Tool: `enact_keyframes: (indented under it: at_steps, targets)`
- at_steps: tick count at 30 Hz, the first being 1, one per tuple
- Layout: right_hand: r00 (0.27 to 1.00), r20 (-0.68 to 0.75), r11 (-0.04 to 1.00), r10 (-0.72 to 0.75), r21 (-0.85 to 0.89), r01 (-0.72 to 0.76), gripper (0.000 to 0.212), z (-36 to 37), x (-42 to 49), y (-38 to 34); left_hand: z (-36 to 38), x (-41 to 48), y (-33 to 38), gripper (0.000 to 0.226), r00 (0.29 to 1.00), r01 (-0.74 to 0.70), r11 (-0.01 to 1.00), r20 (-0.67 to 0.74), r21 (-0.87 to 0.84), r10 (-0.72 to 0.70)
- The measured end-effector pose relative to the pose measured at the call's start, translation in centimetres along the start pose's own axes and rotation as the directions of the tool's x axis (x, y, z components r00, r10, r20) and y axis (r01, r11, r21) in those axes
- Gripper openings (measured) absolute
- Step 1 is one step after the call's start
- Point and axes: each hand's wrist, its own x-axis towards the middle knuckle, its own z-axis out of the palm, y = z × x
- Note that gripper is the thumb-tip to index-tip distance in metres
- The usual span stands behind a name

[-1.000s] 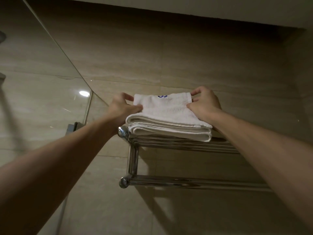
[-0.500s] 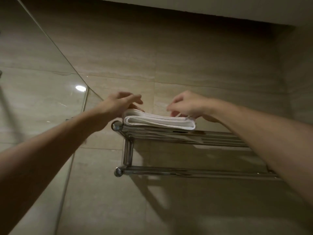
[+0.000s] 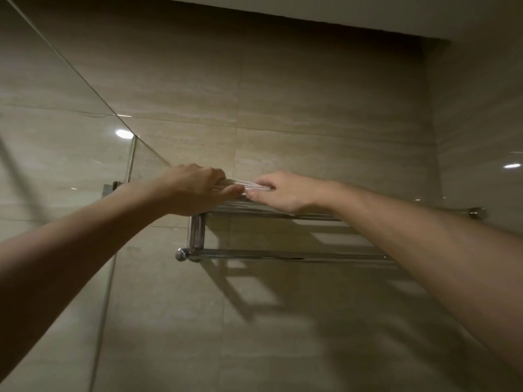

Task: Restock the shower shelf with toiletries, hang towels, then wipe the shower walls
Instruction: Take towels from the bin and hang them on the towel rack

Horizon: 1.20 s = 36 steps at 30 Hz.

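View is from below, looking up at the wall.

Folded white cloth towel (image 3: 250, 184): lies flat on the top shelf of the wall-mounted chrome tube towel rack (image 3: 254, 208), at the shelf's left end. Only a thin white edge shows between the two hands; the rest is hidden by them.

Left hand (image 3: 198, 189): on the towel's left end, fingers curled over the top, thumb under the front edge. Grip is narrow and holds the towel.

Right hand (image 3: 284, 192): on the towel's right end, fingers bent down onto the top, thumb tip at the front edge just beside the left thumb. Grip is narrow and also holds the towel. Both forearms are bare and reach up from the lower corners of the view.

Rack: the lower chrome rail (image 3: 283, 254) runs below the shelf, joined to it by a short upright at the left. The rack's shadow falls on the wall below it.

Surroundings: beige stone-look wall tiles (image 3: 311, 108) behind the rack. A clear glass shower panel (image 3: 56, 154) stands on the left, with a small metal bracket (image 3: 109, 189) at its edge and a round light reflection (image 3: 124, 133) in the glass.
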Motion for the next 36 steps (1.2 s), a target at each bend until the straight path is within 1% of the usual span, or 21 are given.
enact_keyframes:
  at_steps: [1, 2, 4, 6, 9, 12, 16, 19, 24, 28, 31, 33, 35, 36]
  targets:
    - [1.000, 0.000, 1.000, -0.010, -0.010, 0.010, 0.036, -0.2, -0.8, 0.0, -0.2, -0.4, 0.9, 0.057, 1.000, -0.005, 0.999, -0.027, 0.046, 0.006]
    - [1.000, 0.000, 0.999, -0.020, -0.027, 0.020, 0.042, -0.5, -1.8, 0.1, -0.4, -0.7, 1.9, 0.054, 0.998, -0.019, 0.995, -0.054, 0.096, 0.024]
    - [1.000, 0.013, 0.997, -0.015, -0.079, 0.016, 0.059, -1.1, -4.0, 0.4, -0.6, -1.5, 3.7, 0.056, 0.996, -0.044, 0.983, -0.074, 0.180, 0.058]
    - [1.000, 0.031, 0.997, 0.005, -0.083, -0.003, 0.065, -1.6, -6.3, 1.2, -0.9, -2.4, 5.8, 0.056, 0.995, -0.064, 0.977, -0.067, 0.202, 0.079]
    - [0.997, 0.063, 0.997, 0.033, -0.066, -0.029, 0.065, -1.9, -10.4, 2.8, -1.2, -3.9, 9.8, 0.054, 0.991, -0.110, 0.979, -0.054, 0.175, 0.121]
    - [0.992, 0.102, 0.992, 0.077, -0.109, -0.066, 0.070, -1.8, -15.2, 4.9, -0.5, -5.6, 14.0, 0.057, 0.991, -0.125, 0.979, -0.021, 0.159, 0.130]
    - [0.970, 0.179, 0.981, 0.163, -0.136, -0.140, 0.071, -1.1, -21.7, 7.9, 1.7, -8.1, 19.0, 0.062, 0.987, -0.141, 0.988, 0.087, 0.066, 0.135]
    - [0.941, 0.238, 0.964, 0.242, -0.170, -0.205, 0.071, -0.5, -26.3, 10.5, 3.9, -9.9, 22.2, 0.066, 0.977, -0.150, 0.989, 0.155, 0.011, 0.146]
    - [0.867, 0.305, 0.918, 0.395, -0.168, -0.359, 0.071, 1.5, -34.2, 13.8, 8.6, -12.2, 27.2, 0.067, 0.944, -0.134, 0.974, 0.275, -0.183, 0.182]
    - [0.781, 0.362, 0.859, 0.510, -0.159, -0.487, 0.071, 5.5, -41.0, 15.3, 13.3, -15.1, 31.9, 0.068, 0.883, -0.130, 0.925, 0.383, -0.357, 0.272]
    - [0.699, 0.417, 0.800, 0.580, -0.134, -0.584, 0.068, 8.8, -46.4, 15.1, 17.6, -17.9, 35.4, 0.070, 0.816, -0.112, 0.881, 0.463, -0.461, 0.346]
    - [0.629, 0.446, 0.740, 0.636, -0.123, -0.661, 0.067, 11.4, -50.0, 14.5, 20.7, -20.3, 37.6, 0.071, 0.762, -0.074, 0.831, 0.506, -0.551, 0.404]
    - [0.546, 0.465, 0.664, 0.696, -0.128, -0.737, 0.066, 14.2, -53.6, 13.8, 23.8, -23.2, 39.7, 0.070, 0.693, 0.000, 0.756, 0.545, -0.654, 0.472]
    - [0.498, 0.482, 0.621, 0.721, -0.129, -0.773, 0.066, 15.7, -55.6, 13.3, 25.3, -25.0, 40.6, 0.069, 0.646, 0.062, 0.713, 0.572, -0.699, 0.505]
